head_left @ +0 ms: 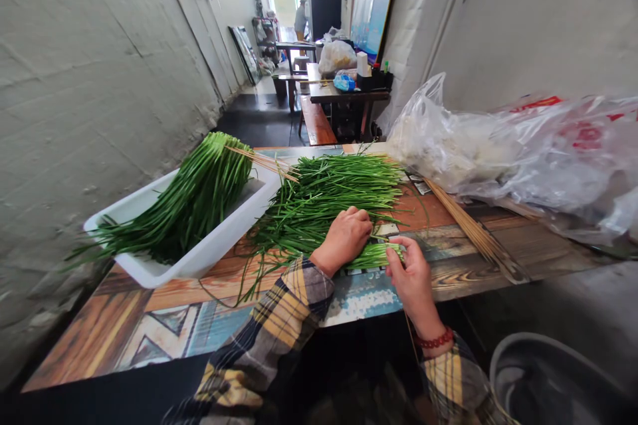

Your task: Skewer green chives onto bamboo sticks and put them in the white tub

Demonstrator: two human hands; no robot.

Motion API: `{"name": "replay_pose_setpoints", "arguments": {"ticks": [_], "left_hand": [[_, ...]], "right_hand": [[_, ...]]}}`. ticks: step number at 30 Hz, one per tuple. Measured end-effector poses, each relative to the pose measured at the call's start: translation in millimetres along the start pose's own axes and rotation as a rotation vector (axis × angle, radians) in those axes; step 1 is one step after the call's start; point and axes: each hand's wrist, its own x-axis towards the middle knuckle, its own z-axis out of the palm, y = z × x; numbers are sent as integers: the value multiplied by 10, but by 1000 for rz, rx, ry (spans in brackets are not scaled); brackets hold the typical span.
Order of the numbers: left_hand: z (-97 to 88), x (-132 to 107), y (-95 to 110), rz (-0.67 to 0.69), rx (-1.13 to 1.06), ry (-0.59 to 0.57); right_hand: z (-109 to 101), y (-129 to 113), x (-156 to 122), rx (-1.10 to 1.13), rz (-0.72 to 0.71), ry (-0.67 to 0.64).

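Observation:
A wide pile of green garlic chives [343, 182] lies on the wood-patterned table. Over its near edge rests my left hand [347, 238], fingers curled down on the stalks; its fingertips are hidden. My right hand [411, 272] pinches the pale cut ends of a small bunch of chives [371, 255] between thumb and fingers. Below the right palm runs a thin stick-like line, too faint to name for sure. Beside the pile, a white plastic tray [199, 259] holds more chives [199, 192], bunched on thin wooden skewers [266, 163] that stick out over the tray's right rim.
Loose bamboo skewers [463, 226] lie to the right, near large clear plastic bags [538, 153]. A grey bin [548, 372] stands at lower right. White walls flank the table [124, 319]. Farther back are another table [343, 89], a bench [316, 121] and a distant person [301, 16].

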Motion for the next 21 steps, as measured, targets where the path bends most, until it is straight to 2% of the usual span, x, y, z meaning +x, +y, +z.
{"name": "replay_pose_setpoints", "arguments": {"ticks": [5, 10, 15, 21], "left_hand": [[4, 9, 24, -83, -309, 146], [22, 3, 45, -144, -649, 145], [-5, 8, 59, -88, -705, 134], [-3, 5, 70, -96, -687, 118]], "right_hand": [[3, 8, 7, 28, 0, 7], [-17, 15, 12, -45, 1, -13], [-44, -23, 6, -97, -10, -37], [-47, -46, 6, -100, -10, -37]]}}
